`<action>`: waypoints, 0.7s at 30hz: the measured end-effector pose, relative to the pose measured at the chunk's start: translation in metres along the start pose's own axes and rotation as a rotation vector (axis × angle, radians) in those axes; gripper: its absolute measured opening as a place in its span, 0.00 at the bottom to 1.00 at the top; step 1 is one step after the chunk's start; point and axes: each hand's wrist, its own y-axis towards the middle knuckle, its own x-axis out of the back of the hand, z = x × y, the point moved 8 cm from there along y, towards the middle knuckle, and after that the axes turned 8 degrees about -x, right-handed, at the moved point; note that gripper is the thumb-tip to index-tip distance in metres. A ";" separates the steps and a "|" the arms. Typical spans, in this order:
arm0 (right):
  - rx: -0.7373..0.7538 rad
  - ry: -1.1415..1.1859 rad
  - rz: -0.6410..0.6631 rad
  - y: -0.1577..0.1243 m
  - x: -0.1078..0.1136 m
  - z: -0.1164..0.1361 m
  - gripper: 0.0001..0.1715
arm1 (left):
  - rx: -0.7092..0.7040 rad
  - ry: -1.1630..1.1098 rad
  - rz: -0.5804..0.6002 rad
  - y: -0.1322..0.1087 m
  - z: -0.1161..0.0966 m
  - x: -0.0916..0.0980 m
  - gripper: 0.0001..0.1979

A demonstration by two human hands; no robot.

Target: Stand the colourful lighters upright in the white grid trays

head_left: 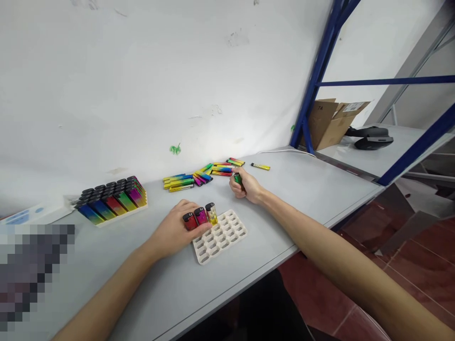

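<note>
My left hand rests on the grey table at the back left corner of a white slotted tray. Its fingers lie against three lighters standing upright in the tray's back row: red, magenta and yellow. My right hand is closed around a green lighter, just in front of a loose row of colourful lighters lying by the wall. One yellow lighter lies apart to the right.
A full tray of rainbow lighters with black caps stands at the left by the wall. Behind a blue shelf frame lie a cardboard box and a dark device. The table edge runs diagonally at the right.
</note>
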 end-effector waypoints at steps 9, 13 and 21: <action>0.009 -0.074 0.008 -0.002 -0.007 -0.001 0.27 | 0.085 0.034 -0.045 -0.001 0.010 0.001 0.18; 0.019 -0.134 0.008 -0.006 -0.010 0.003 0.20 | 0.066 0.039 -0.031 -0.002 0.007 -0.001 0.18; 0.020 -0.247 -0.004 -0.004 -0.013 -0.001 0.36 | 0.040 0.041 -0.035 -0.002 0.007 -0.002 0.18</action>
